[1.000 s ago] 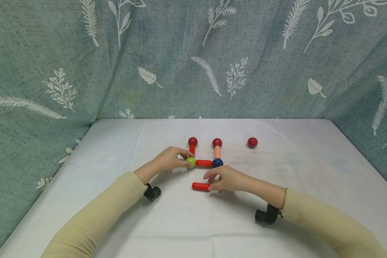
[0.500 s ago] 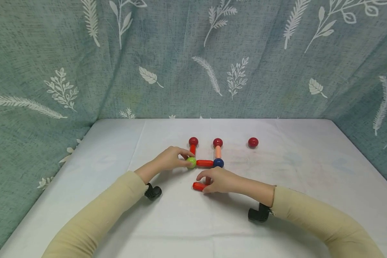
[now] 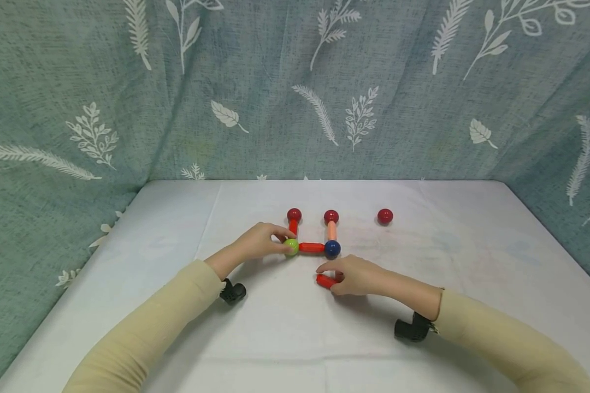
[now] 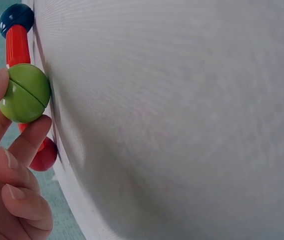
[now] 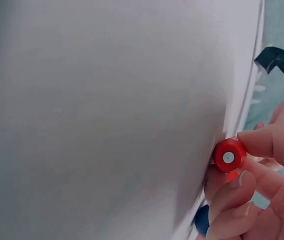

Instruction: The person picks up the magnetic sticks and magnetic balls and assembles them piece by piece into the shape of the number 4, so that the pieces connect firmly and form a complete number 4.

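My left hand (image 3: pixel 260 240) pinches a green ball (image 3: pixel 291 248) between thumb and fingers; the left wrist view shows the green ball (image 4: pixel 26 95) from the side. From it a red magnetic stick (image 3: pixel 293 228) runs back to a red ball (image 3: pixel 294 215). Another red stick (image 3: pixel 311 248) links it to a dark blue ball (image 3: pixel 332 249) at right. A peach stick (image 3: pixel 331 231) joins that one to a second red ball (image 3: pixel 331 217). Nearer the front, my right hand (image 3: pixel 358 276) grips a loose red magnetic stick (image 3: pixel 326 281), whose round silver end (image 5: pixel 228 157) faces the right wrist camera.
A single red ball (image 3: pixel 385 216) lies apart at the back right of the white-covered table (image 3: pixel 255 344). Behind the table hangs a green leaf-patterned curtain (image 3: pixel 265 136). A black wrist camera (image 3: pixel 413 328) sits under the right forearm.
My right hand slid left over the loose red stick, took hold of it, then drew it to the right. The left hand and the joined pieces have stayed in place.
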Demonstrator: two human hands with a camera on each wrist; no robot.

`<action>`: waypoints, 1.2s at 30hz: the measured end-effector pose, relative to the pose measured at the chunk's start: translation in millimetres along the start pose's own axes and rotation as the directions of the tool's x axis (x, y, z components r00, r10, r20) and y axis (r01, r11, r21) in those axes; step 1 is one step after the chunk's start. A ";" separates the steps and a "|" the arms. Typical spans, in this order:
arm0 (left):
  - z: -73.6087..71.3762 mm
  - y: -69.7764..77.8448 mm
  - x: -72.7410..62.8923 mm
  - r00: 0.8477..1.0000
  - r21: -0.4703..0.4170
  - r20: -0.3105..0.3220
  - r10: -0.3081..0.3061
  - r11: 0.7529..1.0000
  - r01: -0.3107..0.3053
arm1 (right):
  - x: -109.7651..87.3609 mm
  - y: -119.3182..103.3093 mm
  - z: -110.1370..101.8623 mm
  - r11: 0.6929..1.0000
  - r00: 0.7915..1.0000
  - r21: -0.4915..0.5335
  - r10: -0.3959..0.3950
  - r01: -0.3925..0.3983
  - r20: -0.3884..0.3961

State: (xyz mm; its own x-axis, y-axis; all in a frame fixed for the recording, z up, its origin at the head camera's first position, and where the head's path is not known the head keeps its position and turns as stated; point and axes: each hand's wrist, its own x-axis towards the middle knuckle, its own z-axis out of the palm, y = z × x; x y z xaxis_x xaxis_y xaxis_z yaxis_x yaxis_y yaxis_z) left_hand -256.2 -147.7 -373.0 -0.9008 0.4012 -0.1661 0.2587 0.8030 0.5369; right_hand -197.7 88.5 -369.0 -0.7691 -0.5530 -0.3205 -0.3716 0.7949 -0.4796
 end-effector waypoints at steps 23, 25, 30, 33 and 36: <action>-0.5 -0.1 -0.7 1.000 -0.005 -0.001 0.002 1.000 -0.002 | -7.2 16.4 -7.0 0.972 0.984 0.159 0.177 -0.174 -0.004; -0.4 0.1 -0.5 1.000 -0.004 -0.001 0.001 1.000 -0.001 | -6.4 17.1 -6.7 0.967 0.982 0.175 0.187 -0.183 -0.007; -0.4 -0.3 -0.7 1.000 -0.003 -0.004 0.010 1.000 -0.010 | -4.1 17.4 -6.6 0.941 0.974 0.257 0.225 -0.220 0.008; -0.9 -0.4 -0.9 1.000 -0.007 -0.006 0.014 1.000 -0.014 | -3.0 17.6 -7.6 0.916 0.967 0.318 0.253 -0.245 0.016; -1.0 -0.1 -0.8 1.000 -0.009 -0.004 0.009 1.000 -0.009 | -2.1 18.7 -8.8 0.893 0.961 0.370 0.275 -0.256 0.000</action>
State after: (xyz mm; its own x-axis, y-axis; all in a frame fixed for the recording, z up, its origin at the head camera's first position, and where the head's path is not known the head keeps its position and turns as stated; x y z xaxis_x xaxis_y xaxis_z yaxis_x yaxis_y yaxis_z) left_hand -255.9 -148.5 -372.1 -0.8999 0.4066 -0.1577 0.2637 0.7954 0.5458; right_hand -207.7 106.6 -370.0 -0.8419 -0.3125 -0.4399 0.0569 0.7592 -0.6483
